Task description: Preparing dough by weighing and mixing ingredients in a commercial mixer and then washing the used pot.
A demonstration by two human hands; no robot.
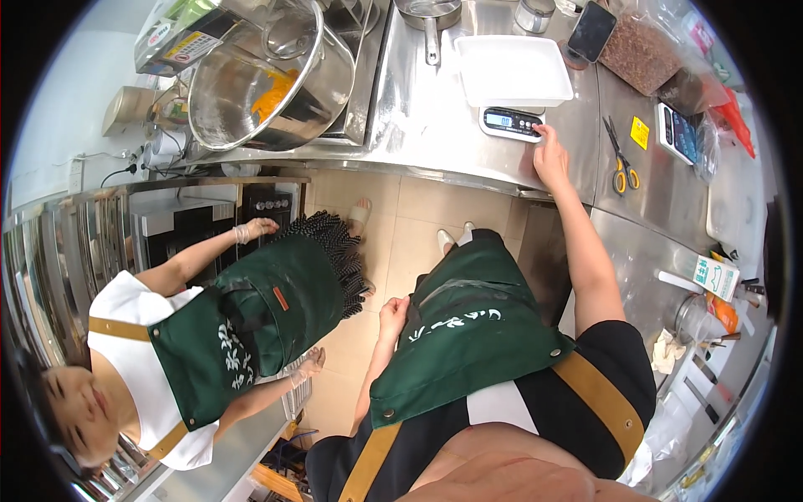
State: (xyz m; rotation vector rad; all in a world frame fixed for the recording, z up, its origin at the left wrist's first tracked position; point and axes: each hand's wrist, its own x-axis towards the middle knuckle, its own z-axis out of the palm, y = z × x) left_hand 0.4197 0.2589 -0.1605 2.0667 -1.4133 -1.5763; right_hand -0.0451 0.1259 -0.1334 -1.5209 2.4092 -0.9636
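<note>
My right hand (549, 159) reaches onto the steel counter (418, 117), index finger touching the buttons of a digital scale (510, 123), other fingers curled. Its display is lit. A white plastic tray (513, 71) sits on or just behind the scale. Black-and-yellow scissors (621, 163) lie to the right, beside a yellow card (639, 131). My left hand (393, 314) hangs low at the left edge of my green apron (460, 326), fingers curled; what they hold, if anything, is hidden.
A co-worker (251, 318) in a green apron and clear gloves stands at my left. A steel mixing bowl (217, 105) with something yellow inside and a saucepan (431, 12) occupy the back counter. Two phones (592, 32), a brown-filled bag (640, 54) and a glass jar (698, 318) are rightward.
</note>
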